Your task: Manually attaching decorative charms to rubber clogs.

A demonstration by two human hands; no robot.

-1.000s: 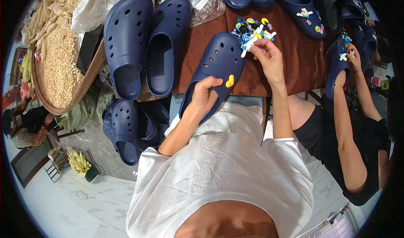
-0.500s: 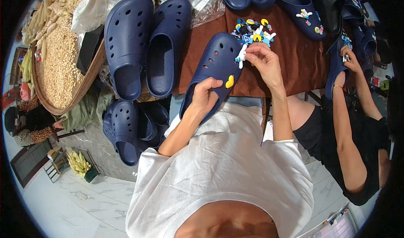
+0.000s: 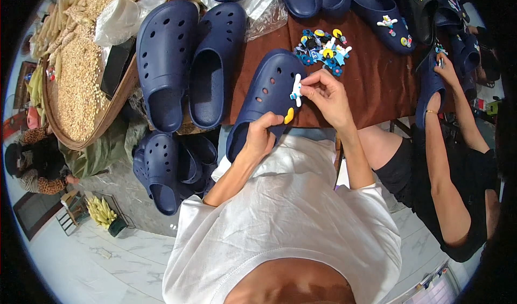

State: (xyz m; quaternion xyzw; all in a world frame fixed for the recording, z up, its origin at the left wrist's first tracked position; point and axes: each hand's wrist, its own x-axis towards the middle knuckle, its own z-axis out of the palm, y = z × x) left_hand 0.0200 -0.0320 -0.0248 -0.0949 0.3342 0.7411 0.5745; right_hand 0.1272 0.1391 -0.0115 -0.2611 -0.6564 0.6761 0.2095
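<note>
A navy clog (image 3: 264,86) with round holes lies tilted at the table's near edge, toe pointing away from me. My left hand (image 3: 261,134) is closed on its side by the opening, thumb on top near a yellow shoe charm (image 3: 289,115) fixed in the clog. Between the thumb and fingers of my right hand (image 3: 326,97) is a white charm (image 3: 297,90) with blue details, held against the upper's right side. Whether it sits in a hole cannot be seen. Just beyond lies a pile of mixed charms (image 3: 323,48) in blue, yellow, white and black.
Two navy clogs (image 3: 168,62) stand to the left, more (image 3: 164,169) below them. Decorated clogs (image 3: 385,21) line the far right. A basket of kernels (image 3: 81,94) fills the far left. At right, another person's hand (image 3: 448,70) works on a clog. Brown cloth (image 3: 377,89) covers the table.
My right hand has moved slightly left and nearer, bringing the white charm over the clog's upper. The clog has shifted a little left and toward me, uncovering more of the charm pile.
</note>
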